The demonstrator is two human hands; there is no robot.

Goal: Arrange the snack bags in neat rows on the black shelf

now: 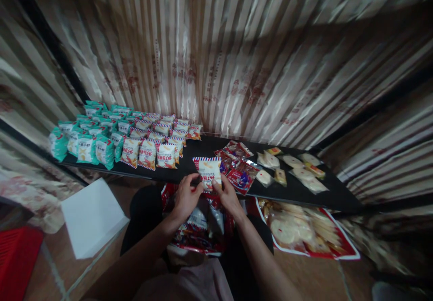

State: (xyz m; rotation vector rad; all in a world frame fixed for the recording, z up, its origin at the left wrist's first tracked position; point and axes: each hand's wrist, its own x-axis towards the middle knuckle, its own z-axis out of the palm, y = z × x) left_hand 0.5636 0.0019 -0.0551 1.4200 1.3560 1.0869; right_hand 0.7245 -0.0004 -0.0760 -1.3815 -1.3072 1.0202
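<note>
While the white packet [209, 166] is held above the open red bag [166, 193], near the front edge of the black shelf [193, 150], the left hand [186, 198] and the right hand [230, 198] both grasp its lower part, one at each side; such a grip probably leaves its printed face visible. The teal packets [87, 148] stand in close rows, perhaps for grouping by kind, whereas the red packets [241, 177] lie overlapping, being seemingly too thin for standing.
</note>
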